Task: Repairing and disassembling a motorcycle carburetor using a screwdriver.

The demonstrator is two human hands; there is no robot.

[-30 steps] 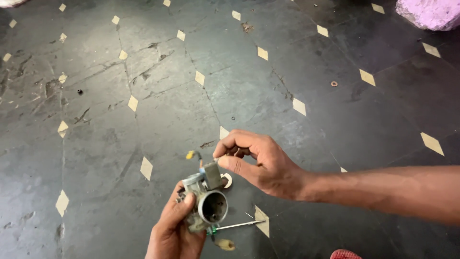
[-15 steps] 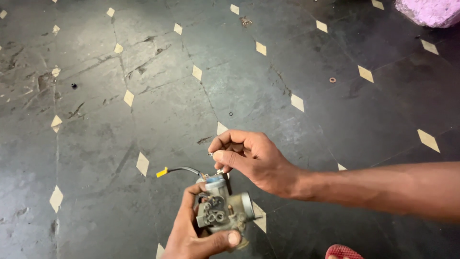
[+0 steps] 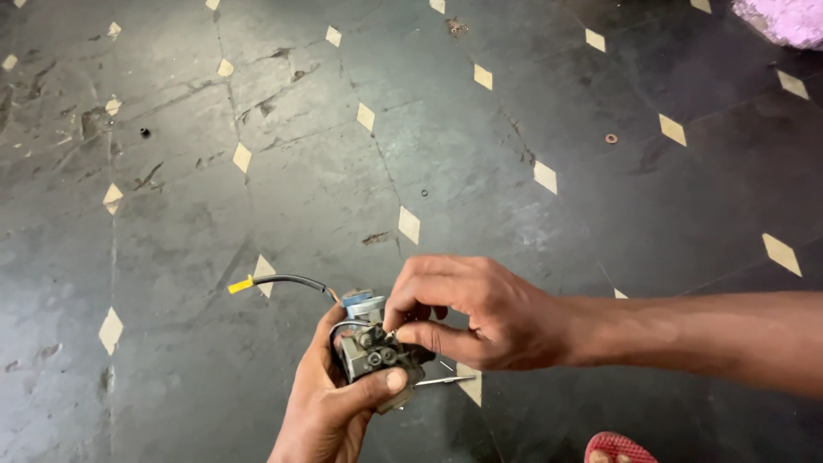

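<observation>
My left hand [image 3: 330, 410] grips a small grey metal carburetor [image 3: 375, 350] from below, thumb across its front. A thin black hose with a yellow tip [image 3: 276, 280] sticks out from it to the left. My right hand [image 3: 476, 310] comes in from the right, its fingers pinched together on the top right of the carburetor; what sits between the fingertips is too small to make out. A thin metal rod [image 3: 444, 381] pokes out to the right below the carburetor.
Below lies a dark stone floor [image 3: 257, 129] with small cream diamond inlays. A small washer [image 3: 610, 138] rests on it at the upper right, a pink cloth [image 3: 784, 19] at the top right corner, a red sandal [image 3: 619, 447] at the bottom edge.
My left hand has turned the carburetor, so the round opening no longer faces me. The yellow-tipped hose swung out to the left. My right hand stays pinched at its top.
</observation>
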